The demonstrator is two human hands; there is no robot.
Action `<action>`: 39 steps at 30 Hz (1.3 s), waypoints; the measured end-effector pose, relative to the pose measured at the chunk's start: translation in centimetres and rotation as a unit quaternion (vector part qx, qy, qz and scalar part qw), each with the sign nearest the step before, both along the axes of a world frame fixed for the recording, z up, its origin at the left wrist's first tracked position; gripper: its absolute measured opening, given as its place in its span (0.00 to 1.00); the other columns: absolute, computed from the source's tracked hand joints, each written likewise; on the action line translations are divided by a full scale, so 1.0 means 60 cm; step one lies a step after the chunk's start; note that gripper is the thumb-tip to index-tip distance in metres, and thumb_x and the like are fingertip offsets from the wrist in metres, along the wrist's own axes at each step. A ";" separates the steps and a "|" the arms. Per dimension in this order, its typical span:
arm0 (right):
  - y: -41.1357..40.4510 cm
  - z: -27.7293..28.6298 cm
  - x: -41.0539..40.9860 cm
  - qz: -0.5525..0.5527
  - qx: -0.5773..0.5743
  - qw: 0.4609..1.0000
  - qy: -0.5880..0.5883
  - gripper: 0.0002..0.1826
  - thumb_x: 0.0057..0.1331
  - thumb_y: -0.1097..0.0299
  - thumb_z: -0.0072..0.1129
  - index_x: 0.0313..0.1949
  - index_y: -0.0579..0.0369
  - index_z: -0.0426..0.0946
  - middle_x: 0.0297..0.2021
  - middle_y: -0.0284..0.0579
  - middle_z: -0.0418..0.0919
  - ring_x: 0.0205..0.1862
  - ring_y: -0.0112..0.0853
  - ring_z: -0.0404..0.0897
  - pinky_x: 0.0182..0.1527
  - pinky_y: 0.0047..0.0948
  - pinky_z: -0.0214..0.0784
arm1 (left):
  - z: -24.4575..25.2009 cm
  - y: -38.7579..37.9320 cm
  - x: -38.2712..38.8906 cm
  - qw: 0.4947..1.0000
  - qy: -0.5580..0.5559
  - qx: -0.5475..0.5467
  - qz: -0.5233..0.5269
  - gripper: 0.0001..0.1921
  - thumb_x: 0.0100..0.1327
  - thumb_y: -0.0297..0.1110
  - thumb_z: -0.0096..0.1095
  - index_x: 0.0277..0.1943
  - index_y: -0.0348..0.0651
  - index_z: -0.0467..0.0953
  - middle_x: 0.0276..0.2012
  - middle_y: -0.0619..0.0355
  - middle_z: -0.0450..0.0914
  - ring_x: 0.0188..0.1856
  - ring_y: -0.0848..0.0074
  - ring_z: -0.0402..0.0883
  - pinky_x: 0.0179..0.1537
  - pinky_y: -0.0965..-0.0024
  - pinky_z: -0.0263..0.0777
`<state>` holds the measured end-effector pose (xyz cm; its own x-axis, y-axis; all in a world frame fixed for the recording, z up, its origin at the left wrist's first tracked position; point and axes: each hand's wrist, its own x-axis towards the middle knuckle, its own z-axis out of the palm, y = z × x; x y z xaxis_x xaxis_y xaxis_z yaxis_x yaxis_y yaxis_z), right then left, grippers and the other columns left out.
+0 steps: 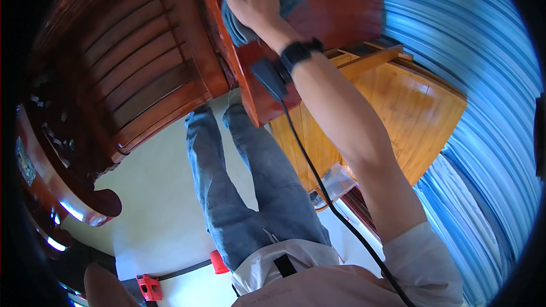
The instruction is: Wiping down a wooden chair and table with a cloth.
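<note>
My right hand presses on a folded grey-blue cloth, its fingers spread over the top. Beneath the cloth is a glossy red-brown wooden surface, and part of the cloth reaches its left edge. A black band circles my right wrist. Beside it sits a black box-shaped device, from which a black cable runs down towards my body. My left hand is out of view; only a part of that arm shows at the lower left.
A slatted dark wooden bench seat with a curved armrest stands at left. Right of me are a yellow wooden panelled piece of furniture, clear plastic and a blue striped curtain. Behind are a red plastic stool and a red container.
</note>
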<state>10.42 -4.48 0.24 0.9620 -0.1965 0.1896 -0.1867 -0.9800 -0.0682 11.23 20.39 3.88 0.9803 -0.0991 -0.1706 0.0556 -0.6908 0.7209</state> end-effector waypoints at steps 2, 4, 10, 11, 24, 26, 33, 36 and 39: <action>0.004 -0.005 0.049 -0.009 0.030 0.998 -0.056 0.22 0.81 0.53 0.44 0.71 0.19 0.72 0.72 0.51 0.71 0.76 0.52 0.64 0.71 0.59 0.50 | 0.002 0.018 0.000 1.000 0.005 0.012 -0.001 0.19 0.80 0.43 0.54 0.53 0.36 0.84 0.41 0.51 0.87 0.43 0.69 0.86 0.47 0.68 0.81; -0.003 -0.007 0.081 -0.003 0.050 0.997 -0.063 0.22 0.81 0.56 0.43 0.70 0.15 0.72 0.72 0.51 0.71 0.76 0.51 0.64 0.71 0.59 0.52 | 0.010 0.025 0.005 1.000 0.003 0.017 -0.004 0.19 0.80 0.43 0.53 0.53 0.36 0.84 0.41 0.51 0.87 0.43 0.69 0.86 0.47 0.68 0.81; -0.079 -0.021 0.081 0.058 -0.040 0.995 -0.073 0.25 0.81 0.60 0.39 0.70 0.11 0.71 0.72 0.52 0.70 0.74 0.52 0.67 0.68 0.64 0.55 | 0.021 0.006 -0.020 0.999 0.017 0.008 -0.034 0.18 0.80 0.43 0.53 0.53 0.37 0.84 0.41 0.51 0.87 0.43 0.69 0.86 0.47 0.68 0.81; -0.075 -0.022 0.089 0.047 -0.035 0.995 -0.081 0.25 0.81 0.60 0.39 0.70 0.11 0.71 0.72 0.52 0.70 0.74 0.52 0.67 0.68 0.64 0.55 | 0.024 0.008 -0.013 0.999 0.011 0.012 -0.039 0.18 0.80 0.43 0.53 0.53 0.37 0.84 0.41 0.51 0.87 0.43 0.69 0.86 0.47 0.68 0.81; 0.105 0.042 -0.223 -0.064 0.162 0.984 0.024 0.34 0.67 0.52 0.63 0.71 0.47 0.72 0.79 0.41 0.61 0.81 0.45 0.54 0.77 0.68 0.35 | 0.001 0.013 -0.039 0.998 0.027 0.014 -0.061 0.18 0.80 0.43 0.53 0.52 0.37 0.84 0.41 0.51 0.87 0.43 0.70 0.86 0.47 0.68 0.81; 0.160 0.088 -0.296 -0.089 0.213 0.969 0.084 0.36 0.67 0.56 0.62 0.74 0.48 0.69 0.80 0.43 0.59 0.82 0.49 0.52 0.78 0.69 0.30 | 0.003 0.012 -0.040 0.997 0.032 0.019 -0.061 0.18 0.80 0.43 0.53 0.52 0.37 0.84 0.42 0.51 0.87 0.43 0.70 0.86 0.47 0.68 0.81; 0.295 0.066 -0.467 -0.162 0.255 0.944 0.132 0.36 0.67 0.63 0.58 0.76 0.48 0.66 0.80 0.48 0.55 0.82 0.57 0.47 0.76 0.77 0.28 | -0.011 0.010 -0.047 0.998 0.052 0.026 -0.038 0.18 0.80 0.43 0.52 0.51 0.38 0.84 0.42 0.51 0.87 0.43 0.70 0.86 0.47 0.68 0.81; 0.300 0.044 -0.447 -0.209 0.210 0.953 0.068 0.35 0.70 0.61 0.57 0.76 0.49 0.65 0.80 0.52 0.55 0.82 0.63 0.46 0.75 0.79 0.27 | -0.008 0.006 -0.051 0.997 0.057 0.029 -0.035 0.18 0.80 0.43 0.52 0.51 0.38 0.84 0.42 0.51 0.87 0.43 0.70 0.86 0.47 0.68 0.81; 0.250 0.053 -0.382 -0.174 0.199 0.961 0.080 0.39 0.65 0.58 0.63 0.76 0.46 0.66 0.80 0.48 0.57 0.82 0.57 0.48 0.75 0.80 0.27 | -0.005 0.002 -0.056 0.997 0.065 0.031 -0.031 0.18 0.80 0.43 0.52 0.51 0.38 0.84 0.42 0.51 0.87 0.43 0.70 0.86 0.47 0.68 0.81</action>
